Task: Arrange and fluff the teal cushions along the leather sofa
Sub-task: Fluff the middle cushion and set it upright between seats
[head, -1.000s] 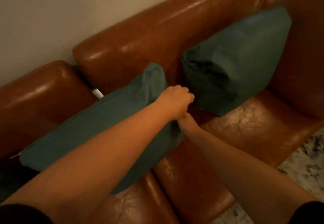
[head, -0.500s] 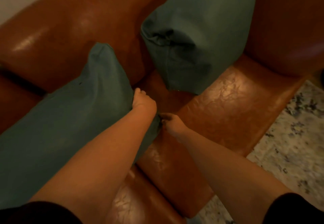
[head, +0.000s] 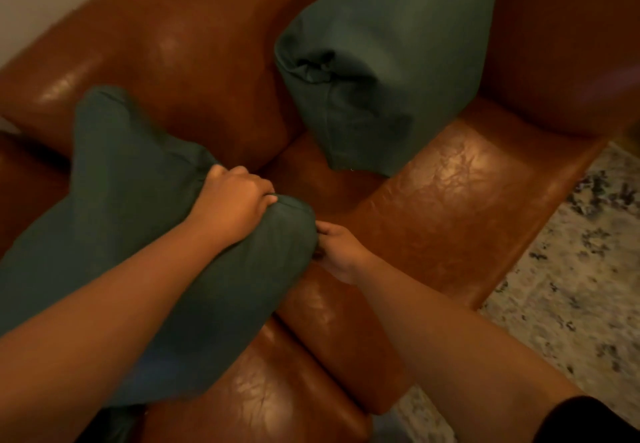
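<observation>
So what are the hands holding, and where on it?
Both hold the near teal cushion at its right end: the left hand grips the top edge, and the right hand pinches the corner just below.

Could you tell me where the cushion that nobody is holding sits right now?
In the head view, the free cushion stands upper right, propped in the sofa corner against the backrest.

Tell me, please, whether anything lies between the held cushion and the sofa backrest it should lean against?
Nothing visible does. The near cushion, gripped by the left hand and right hand, faces bare backrest; the other cushion stands apart, further right.
</observation>
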### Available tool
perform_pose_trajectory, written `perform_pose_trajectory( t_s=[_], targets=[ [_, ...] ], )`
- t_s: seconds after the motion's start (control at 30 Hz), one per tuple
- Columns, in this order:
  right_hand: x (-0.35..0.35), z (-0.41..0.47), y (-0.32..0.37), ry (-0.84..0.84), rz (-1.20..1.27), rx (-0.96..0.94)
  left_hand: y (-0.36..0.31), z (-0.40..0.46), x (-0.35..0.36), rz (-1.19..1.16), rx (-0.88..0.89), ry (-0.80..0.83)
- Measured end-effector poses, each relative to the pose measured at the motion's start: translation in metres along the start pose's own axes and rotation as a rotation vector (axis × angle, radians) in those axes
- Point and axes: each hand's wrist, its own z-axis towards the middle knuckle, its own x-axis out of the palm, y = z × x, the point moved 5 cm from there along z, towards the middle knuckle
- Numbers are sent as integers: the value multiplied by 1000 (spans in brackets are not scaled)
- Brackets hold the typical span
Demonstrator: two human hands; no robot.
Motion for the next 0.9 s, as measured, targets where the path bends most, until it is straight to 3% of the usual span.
perform_pose_trajectory(
  t_s=[0.1,0.2,0.37,0.53,0.7,0.77,0.87,0.9],
  targets=[
    [18,-4,-4,64,-72,-81,15,-20,-11,-99,-5,-94],
    [38,-5,-9,2,-118,-148,18,-26,-15,-138,8,-109],
    [56,-10,0,-119,7,-282,34,-33,-18,-212,-28,-122],
    [32,-23,30,-141,-482,-567,39,-45,-18,-210,-8,-138],
    [-20,-38,48,-113,-988,-681,35,-48,-16,-204,34,-166],
    [-20,-36,45,-58,-804,-587,32,-49,-17,-225,36,-181],
    [-18,-28,33,71,-140,-229,33,-52,-18,-253,31,-200],
    [-17,-27,32,99,-68,-189,33,-53,-19,-259,32,-206]
  ],
)
